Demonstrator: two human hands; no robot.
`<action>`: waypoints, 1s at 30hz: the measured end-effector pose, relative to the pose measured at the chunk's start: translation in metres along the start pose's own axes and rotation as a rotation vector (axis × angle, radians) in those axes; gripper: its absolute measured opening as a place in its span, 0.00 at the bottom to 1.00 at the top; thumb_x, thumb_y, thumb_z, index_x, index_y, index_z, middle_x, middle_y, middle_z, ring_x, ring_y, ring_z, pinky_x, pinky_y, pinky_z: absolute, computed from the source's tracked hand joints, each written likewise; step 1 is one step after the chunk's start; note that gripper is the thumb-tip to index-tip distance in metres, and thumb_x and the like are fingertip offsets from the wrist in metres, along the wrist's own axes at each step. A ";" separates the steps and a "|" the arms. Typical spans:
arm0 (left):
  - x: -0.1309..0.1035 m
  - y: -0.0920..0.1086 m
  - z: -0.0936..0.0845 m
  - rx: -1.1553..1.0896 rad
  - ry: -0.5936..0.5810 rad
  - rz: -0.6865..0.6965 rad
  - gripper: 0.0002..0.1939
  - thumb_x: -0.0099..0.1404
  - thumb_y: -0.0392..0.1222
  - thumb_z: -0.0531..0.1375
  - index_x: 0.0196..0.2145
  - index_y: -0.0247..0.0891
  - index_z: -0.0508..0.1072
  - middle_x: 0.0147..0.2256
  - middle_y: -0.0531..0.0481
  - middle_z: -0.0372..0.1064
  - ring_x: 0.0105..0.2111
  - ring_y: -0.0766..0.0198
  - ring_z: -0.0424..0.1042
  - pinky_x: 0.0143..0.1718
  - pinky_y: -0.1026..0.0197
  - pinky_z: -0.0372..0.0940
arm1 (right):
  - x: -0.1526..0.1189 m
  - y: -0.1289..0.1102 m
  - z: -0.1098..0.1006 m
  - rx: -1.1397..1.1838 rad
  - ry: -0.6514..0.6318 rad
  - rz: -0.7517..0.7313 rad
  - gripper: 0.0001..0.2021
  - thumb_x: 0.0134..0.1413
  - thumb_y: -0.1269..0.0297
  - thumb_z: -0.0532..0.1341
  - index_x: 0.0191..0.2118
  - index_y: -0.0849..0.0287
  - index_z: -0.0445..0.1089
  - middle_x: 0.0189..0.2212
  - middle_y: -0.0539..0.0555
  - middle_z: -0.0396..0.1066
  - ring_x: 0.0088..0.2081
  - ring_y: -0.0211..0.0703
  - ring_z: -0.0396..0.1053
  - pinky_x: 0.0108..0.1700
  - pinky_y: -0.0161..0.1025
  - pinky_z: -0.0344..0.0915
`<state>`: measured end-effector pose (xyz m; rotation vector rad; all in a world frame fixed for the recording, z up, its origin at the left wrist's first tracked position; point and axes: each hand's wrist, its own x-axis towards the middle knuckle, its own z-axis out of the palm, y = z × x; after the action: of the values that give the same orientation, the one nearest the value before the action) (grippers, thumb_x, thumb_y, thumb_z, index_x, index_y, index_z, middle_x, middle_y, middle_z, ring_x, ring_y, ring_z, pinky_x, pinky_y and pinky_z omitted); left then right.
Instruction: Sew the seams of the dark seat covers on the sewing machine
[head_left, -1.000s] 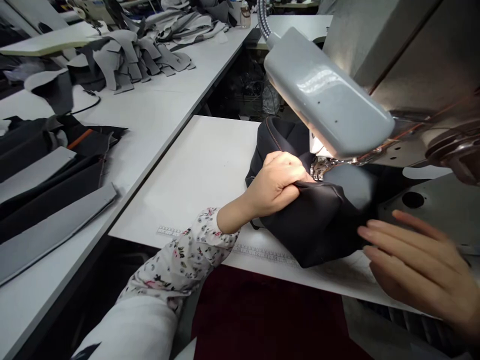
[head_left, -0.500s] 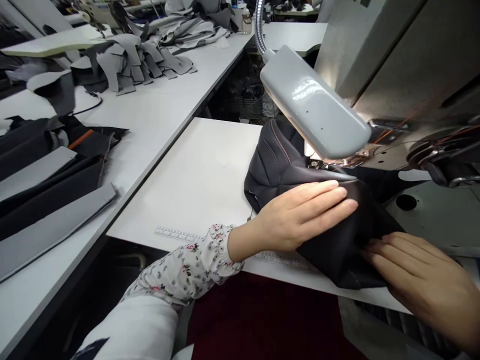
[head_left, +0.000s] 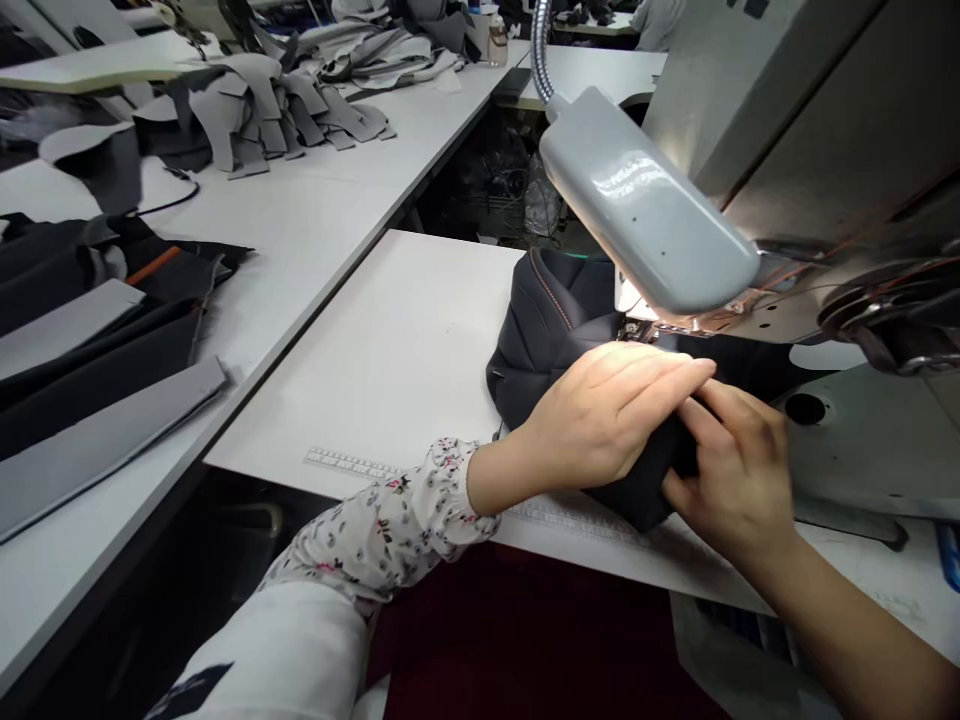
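A black leather-like cover with orange topstitching lies bunched under the head of a sewing machine. My left hand rests over its near side, just in front of the presser foot, with fingers together and gripping the material; the thumb is hidden. Close beside it, my right hand has its fingers bent around the cover's edge. The fingertips of both hands meet near the needle area. Folds of the cover under the hands are hidden.
A grey lamp on a flexible neck hangs over the needle area. Printed rulers run along the near edge of the white table. To the left, a long bench carries dark and grey cut pieces. A clear bottle stands far back.
My right hand has moved up and left from the cover's lower right corner to beside my left hand, gathering the material. My left fingers have drawn in. The view has shifted slightly.
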<state>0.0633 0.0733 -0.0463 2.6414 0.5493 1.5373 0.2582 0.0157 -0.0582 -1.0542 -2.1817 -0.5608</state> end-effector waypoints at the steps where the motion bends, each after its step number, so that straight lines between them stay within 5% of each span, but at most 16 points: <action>1: -0.002 0.000 0.000 0.009 -0.008 0.004 0.24 0.79 0.37 0.41 0.60 0.23 0.68 0.56 0.36 0.74 0.58 0.55 0.73 0.64 0.51 0.67 | 0.001 -0.001 0.008 -0.002 0.031 0.007 0.29 0.59 0.74 0.63 0.66 0.65 0.62 0.55 0.67 0.70 0.55 0.59 0.70 0.57 0.54 0.71; 5: -0.011 0.000 -0.007 0.050 -0.061 0.012 0.22 0.79 0.35 0.43 0.62 0.24 0.67 0.59 0.36 0.73 0.61 0.56 0.70 0.66 0.51 0.65 | 0.016 -0.010 0.019 0.039 0.133 0.025 0.14 0.56 0.79 0.62 0.46 0.58 0.71 0.44 0.58 0.72 0.49 0.53 0.71 0.51 0.48 0.73; 9: -0.013 0.004 -0.030 0.095 -0.220 -0.012 0.21 0.78 0.33 0.46 0.63 0.31 0.67 0.60 0.43 0.73 0.62 0.58 0.69 0.68 0.51 0.59 | 0.032 -0.030 -0.004 0.201 0.106 0.078 0.13 0.54 0.84 0.59 0.37 0.57 0.69 0.36 0.53 0.74 0.43 0.48 0.72 0.48 0.45 0.73; 13: -0.017 0.003 -0.050 0.063 -0.306 0.081 0.14 0.75 0.33 0.49 0.42 0.36 0.75 0.38 0.49 0.77 0.41 0.60 0.72 0.60 0.52 0.64 | 0.038 -0.054 -0.030 0.444 0.007 0.034 0.13 0.57 0.85 0.59 0.38 0.59 0.69 0.36 0.52 0.73 0.40 0.39 0.72 0.45 0.38 0.74; 16: -0.022 -0.004 -0.063 -0.086 -0.297 0.082 0.15 0.70 0.28 0.48 0.30 0.40 0.69 0.28 0.53 0.70 0.32 0.63 0.67 0.55 0.53 0.65 | 0.036 -0.057 -0.037 0.531 -0.039 -0.041 0.12 0.62 0.82 0.59 0.48 0.64 0.71 0.46 0.58 0.75 0.50 0.42 0.74 0.54 0.41 0.74; 18: -0.021 -0.007 -0.074 -0.214 -0.317 0.041 0.15 0.68 0.26 0.48 0.31 0.41 0.69 0.29 0.52 0.71 0.35 0.63 0.69 0.58 0.53 0.64 | 0.034 -0.051 -0.037 0.475 -0.110 -0.084 0.15 0.65 0.78 0.59 0.55 0.67 0.69 0.53 0.63 0.74 0.60 0.50 0.70 0.67 0.55 0.64; 20: -0.015 -0.005 -0.085 -0.229 -0.445 0.003 0.14 0.67 0.27 0.51 0.37 0.41 0.73 0.35 0.51 0.74 0.41 0.61 0.70 0.61 0.52 0.61 | 0.034 -0.044 -0.037 0.370 -0.175 -0.087 0.12 0.65 0.75 0.60 0.53 0.66 0.71 0.50 0.60 0.77 0.59 0.53 0.71 0.70 0.63 0.54; 24: 0.008 0.003 -0.097 -0.020 -0.812 -0.017 0.22 0.65 0.37 0.63 0.57 0.38 0.72 0.43 0.46 0.73 0.43 0.54 0.68 0.50 0.51 0.61 | 0.043 -0.037 -0.039 0.326 -0.204 -0.028 0.08 0.64 0.79 0.61 0.41 0.59 0.71 0.37 0.52 0.78 0.44 0.44 0.74 0.56 0.52 0.60; 28: 0.018 0.002 -0.086 0.104 -0.834 0.129 0.05 0.71 0.37 0.60 0.41 0.36 0.77 0.35 0.47 0.71 0.38 0.56 0.66 0.40 0.53 0.59 | 0.056 -0.043 -0.047 0.352 -0.264 0.005 0.06 0.65 0.74 0.58 0.43 0.61 0.71 0.39 0.54 0.76 0.43 0.46 0.72 0.46 0.51 0.58; 30: 0.014 0.000 -0.080 0.102 -0.795 0.225 0.13 0.75 0.34 0.55 0.33 0.36 0.76 0.34 0.46 0.71 0.38 0.57 0.67 0.40 0.54 0.60 | 0.057 -0.045 -0.051 0.339 -0.296 0.015 0.08 0.65 0.71 0.59 0.47 0.63 0.72 0.40 0.56 0.75 0.42 0.46 0.70 0.46 0.50 0.58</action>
<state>0.0020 0.0666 0.0064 3.1299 0.2729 0.3726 0.2136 -0.0122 0.0137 -1.0146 -2.4095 -0.0193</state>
